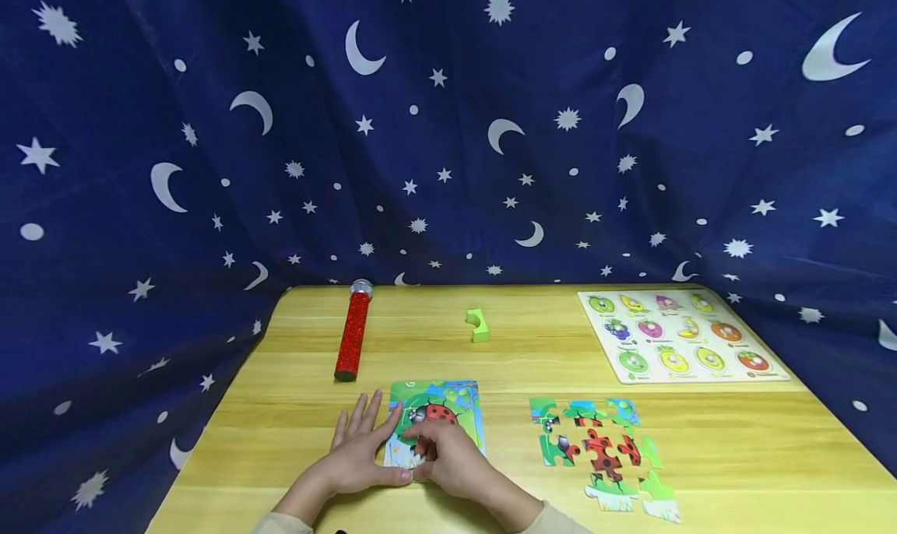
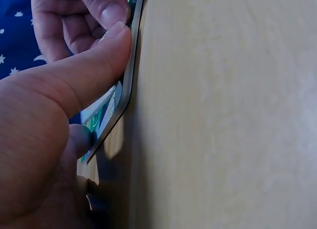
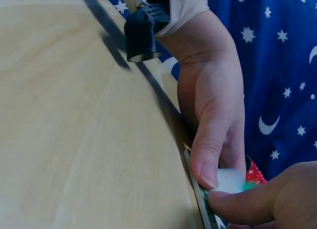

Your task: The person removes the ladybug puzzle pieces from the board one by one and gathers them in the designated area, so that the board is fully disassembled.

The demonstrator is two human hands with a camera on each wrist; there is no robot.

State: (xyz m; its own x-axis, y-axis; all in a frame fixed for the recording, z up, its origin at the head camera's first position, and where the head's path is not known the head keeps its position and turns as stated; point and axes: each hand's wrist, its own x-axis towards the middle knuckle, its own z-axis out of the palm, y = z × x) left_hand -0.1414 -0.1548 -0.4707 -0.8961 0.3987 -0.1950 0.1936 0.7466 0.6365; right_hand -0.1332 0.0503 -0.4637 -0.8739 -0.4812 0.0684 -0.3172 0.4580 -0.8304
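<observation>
A ladybug puzzle board (image 1: 468, 398) lies at the front middle of the table. My left hand (image 1: 353, 460) rests beside its left edge, fingers spread and straight, thumb at the lower left corner. Over the board's lower part, my right hand (image 1: 455, 460) has curled fingers and pinches a small whitish puzzle piece (image 3: 230, 179), mostly hidden by the fingers. Both thumbs nearly meet at the board's near edge; the left wrist view shows this edge (image 2: 130, 85) from the side. Loose ladybug puzzle pieces (image 1: 604, 454) lie to the right.
A red glitter microphone (image 1: 353, 335) lies behind my left hand. A green notched block (image 1: 478, 325) sits farther back. At the back right lies a fruit picture board (image 1: 608, 347). A dark blue curtain (image 1: 448, 129) with moons and stars hangs behind the wooden table (image 1: 743, 448).
</observation>
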